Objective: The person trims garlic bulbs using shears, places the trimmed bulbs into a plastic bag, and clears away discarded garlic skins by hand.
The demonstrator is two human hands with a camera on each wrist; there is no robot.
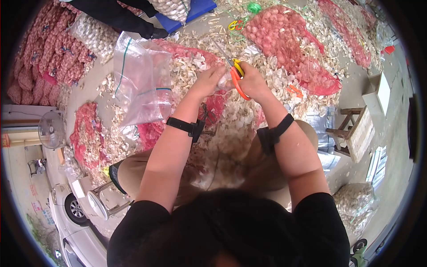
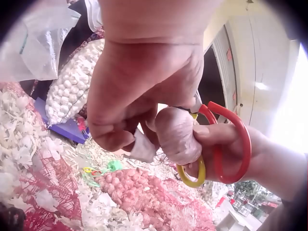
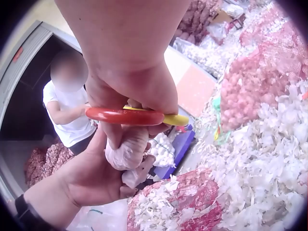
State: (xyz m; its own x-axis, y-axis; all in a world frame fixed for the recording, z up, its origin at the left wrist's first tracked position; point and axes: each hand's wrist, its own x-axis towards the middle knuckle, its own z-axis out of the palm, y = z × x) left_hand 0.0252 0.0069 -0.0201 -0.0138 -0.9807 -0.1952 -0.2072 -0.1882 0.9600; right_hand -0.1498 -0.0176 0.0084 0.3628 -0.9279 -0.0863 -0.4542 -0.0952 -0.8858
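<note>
left wrist: left hand [image 2: 142, 89] pinches garlic [image 2: 177, 135], right hand [image 2: 230, 145] grips scissors [image 2: 248, 144].

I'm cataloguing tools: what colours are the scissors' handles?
An orange-red handle and a yellow handle, best seen in the left wrist view.

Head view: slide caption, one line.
Left hand holding a garlic bulb, right hand holding orange-and-yellow scissors, amid scattered garlic skins.

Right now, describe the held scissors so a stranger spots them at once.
In the head view, find the large red net of bulbs right of top centre. Below and left of it, the right hand holds the scissors, blades pointing up and left. Being held sets this yellow-and-orange-handled pair apart from the similarly coloured item lying beyond.
</note>
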